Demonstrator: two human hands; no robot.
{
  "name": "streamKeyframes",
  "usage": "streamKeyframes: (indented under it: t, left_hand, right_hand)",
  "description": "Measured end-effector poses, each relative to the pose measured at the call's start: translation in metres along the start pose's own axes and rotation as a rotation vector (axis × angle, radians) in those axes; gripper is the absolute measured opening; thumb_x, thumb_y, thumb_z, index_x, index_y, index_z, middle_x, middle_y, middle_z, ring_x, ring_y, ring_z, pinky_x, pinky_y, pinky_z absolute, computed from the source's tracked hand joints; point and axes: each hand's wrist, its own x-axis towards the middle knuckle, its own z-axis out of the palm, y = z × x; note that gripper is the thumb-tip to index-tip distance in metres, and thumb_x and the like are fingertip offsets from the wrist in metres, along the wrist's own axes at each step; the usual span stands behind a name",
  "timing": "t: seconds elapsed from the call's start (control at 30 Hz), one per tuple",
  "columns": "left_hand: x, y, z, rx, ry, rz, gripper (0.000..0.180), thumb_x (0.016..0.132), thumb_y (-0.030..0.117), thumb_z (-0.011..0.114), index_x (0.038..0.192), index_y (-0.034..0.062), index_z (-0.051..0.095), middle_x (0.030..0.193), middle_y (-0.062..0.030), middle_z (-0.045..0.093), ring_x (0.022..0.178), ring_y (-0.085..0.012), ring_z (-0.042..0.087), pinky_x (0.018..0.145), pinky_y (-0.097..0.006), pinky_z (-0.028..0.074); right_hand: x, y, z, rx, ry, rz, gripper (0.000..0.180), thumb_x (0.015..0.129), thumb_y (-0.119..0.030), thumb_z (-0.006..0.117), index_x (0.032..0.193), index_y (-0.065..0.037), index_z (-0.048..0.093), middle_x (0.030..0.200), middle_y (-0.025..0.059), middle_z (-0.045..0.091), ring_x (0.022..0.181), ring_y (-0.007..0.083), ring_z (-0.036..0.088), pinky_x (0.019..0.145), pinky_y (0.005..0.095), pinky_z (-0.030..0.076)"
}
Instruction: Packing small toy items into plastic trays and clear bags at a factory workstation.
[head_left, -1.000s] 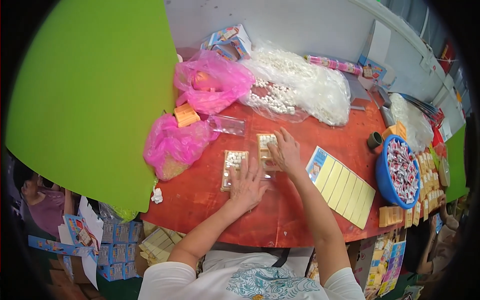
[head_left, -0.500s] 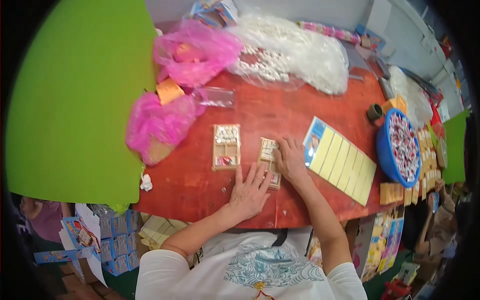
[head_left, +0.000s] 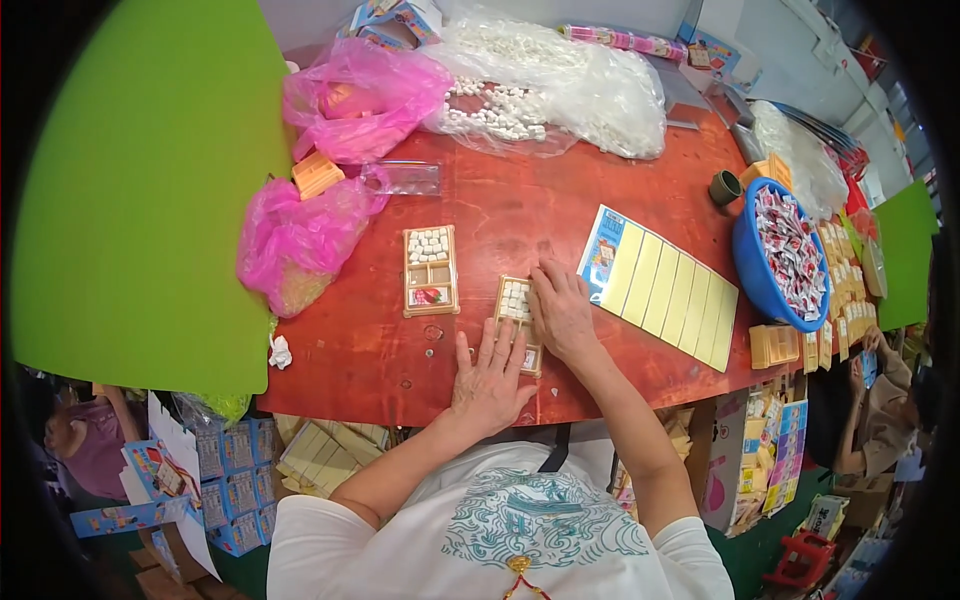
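Left hand (head_left: 488, 386), fingers spread, moved onto tan compartmented tray (head_left: 500, 298); white cubes (head_left: 515, 299) inside; right hand (head_left: 564, 316) grip unclear

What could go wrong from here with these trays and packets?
The left hand and right hand are both at one tray; an uneven push might skew it and jostle its white pieces. The blue tub is full of packets, so a knock could spill some.

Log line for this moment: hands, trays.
left hand: over nearer compartmented tray | right hand: at that tray's right edge | other compartmented tray: to the left, untouched, white pieces at far end
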Motion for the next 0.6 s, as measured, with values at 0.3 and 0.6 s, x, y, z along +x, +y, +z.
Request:
streamKeyframes:
  t: [0.3,0.6]
  left_hand:
    - [-0.001,-0.042,-0.006,-0.182,0.208,0.022,0.052,0.088,0.021,0.056,0.131,-0.0042,0.041,0.146,-0.023,0.03,0.139,-0.0382,0.024,0.11,-0.057,0.015]
    - [0.07,-0.13,-0.027,0.132,-0.012,-0.153,0.074,0.088,0.048,0.05,0.145,0.0055,0.03,0.153,-0.0168,0.022,0.142,-0.0372,0.016,0.109,-0.061,0.014]
  right_hand:
    - [-0.015,-0.025,-0.003,-0.055,-0.297,-0.016,0.064,0.088,-0.037,0.054,0.138,0.0,0.04,0.145,0.0173,0.036,0.135,0.0307,0.033,0.108,0.0457,0.023]
    - [-0.015,-0.027,-0.015,-0.086,-0.421,-0.16,0.07,0.088,-0.045,0.051,0.141,-0.002,0.036,0.146,0.0167,0.036,0.137,0.0301,0.031,0.108,0.0474,0.023]
